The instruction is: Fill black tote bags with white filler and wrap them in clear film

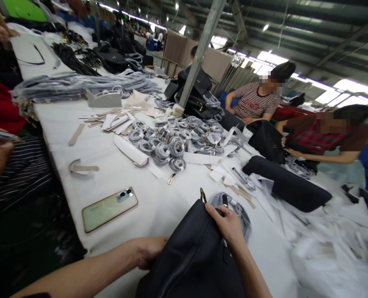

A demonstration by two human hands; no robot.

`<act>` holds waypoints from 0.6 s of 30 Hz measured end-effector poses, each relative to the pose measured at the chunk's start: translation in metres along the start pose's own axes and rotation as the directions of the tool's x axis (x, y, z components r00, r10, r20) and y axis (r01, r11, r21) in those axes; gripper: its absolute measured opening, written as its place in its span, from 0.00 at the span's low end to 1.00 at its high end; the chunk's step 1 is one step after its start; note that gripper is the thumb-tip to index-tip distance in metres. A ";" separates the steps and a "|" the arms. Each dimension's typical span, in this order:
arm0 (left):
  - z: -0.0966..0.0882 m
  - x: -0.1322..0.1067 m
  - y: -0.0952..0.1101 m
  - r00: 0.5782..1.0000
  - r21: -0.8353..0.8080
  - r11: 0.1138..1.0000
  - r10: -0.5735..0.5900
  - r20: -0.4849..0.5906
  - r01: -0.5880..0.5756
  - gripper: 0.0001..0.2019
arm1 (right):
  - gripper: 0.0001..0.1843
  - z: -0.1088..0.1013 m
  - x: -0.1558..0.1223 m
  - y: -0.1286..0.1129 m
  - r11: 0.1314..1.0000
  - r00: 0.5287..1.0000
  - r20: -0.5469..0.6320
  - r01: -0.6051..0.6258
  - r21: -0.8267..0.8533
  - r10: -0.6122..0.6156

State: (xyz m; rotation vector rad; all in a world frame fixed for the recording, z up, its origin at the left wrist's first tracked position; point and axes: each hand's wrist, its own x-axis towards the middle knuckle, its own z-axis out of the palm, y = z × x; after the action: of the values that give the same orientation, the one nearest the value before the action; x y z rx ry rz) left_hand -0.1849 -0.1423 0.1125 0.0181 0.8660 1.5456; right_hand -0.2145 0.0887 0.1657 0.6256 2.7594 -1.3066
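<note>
A black bag (193, 252) takes up the bottom middle of the head view, with a gold zipper end (203, 195) sticking up at its top corner. My right hand (229, 223) is closed on the bag's upper edge beside that zipper, thumb towards the corner. At the bag's left side, my left hand (151, 250) grips it; the fingertips are hidden by the black material. Just behind my right hand lies a coiled strap in clear wrap (244, 215). A phone (109, 209) rests on the white table (152, 207) left of the bag.
Wrapped strap coils (177, 147) are heaped mid-table, with a gold clasp (171, 179) in front. Paper strips (118, 122) and a tape dispenser (104, 99) lie farther back. A black panel (286, 184) and white wrapping (333, 256) are at right. Co-workers sit on both sides.
</note>
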 end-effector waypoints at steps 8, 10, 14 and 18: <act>-0.002 0.012 0.016 0.983 -0.037 0.999 0.011 0.184 -0.004 0.33 | 0.27 -0.008 -0.009 -0.010 0.981 0.982 0.184 -0.078 0.178 0.044; -0.008 0.027 0.021 0.978 -0.014 0.994 0.106 0.178 -0.105 0.38 | 0.25 -0.006 -0.013 -0.013 0.966 0.959 0.282 -0.108 0.235 0.039; -0.016 0.059 0.041 0.937 0.069 0.938 0.332 0.111 -0.340 0.37 | 0.25 -0.002 -0.024 -0.012 0.939 0.931 0.365 -0.118 0.323 -0.008; -0.015 0.086 0.059 0.846 0.205 0.822 0.528 0.072 -0.531 0.30 | 0.25 -0.005 -0.032 -0.011 0.943 0.949 0.306 -0.030 0.332 -0.077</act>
State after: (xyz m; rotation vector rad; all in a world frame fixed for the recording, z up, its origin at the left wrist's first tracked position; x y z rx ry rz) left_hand -0.2588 -0.0707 0.0925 0.4656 1.0764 1.9542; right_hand -0.1880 0.0748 0.1829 0.3512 2.3178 -1.7280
